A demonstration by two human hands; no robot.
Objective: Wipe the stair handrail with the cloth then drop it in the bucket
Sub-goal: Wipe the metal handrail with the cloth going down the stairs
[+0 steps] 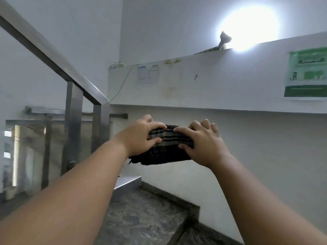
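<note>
A dark checked cloth (164, 149), folded into a thick pad, is held up in mid-air in front of me. My left hand (141, 138) grips its left end and my right hand (205, 144) grips its right end, thumbs underneath. The steel stair handrail (53, 52) slopes down from the upper left to a corner post (99, 103), left of the cloth and apart from it. No bucket is in view.
Steel posts (73, 124) and glass panels stand under the rail on the left. Grey marble stair treads (141, 218) lie below my arms. A white wall with a green poster (306, 73), a paper notice (147, 74) and a bright lamp (247, 27) faces me.
</note>
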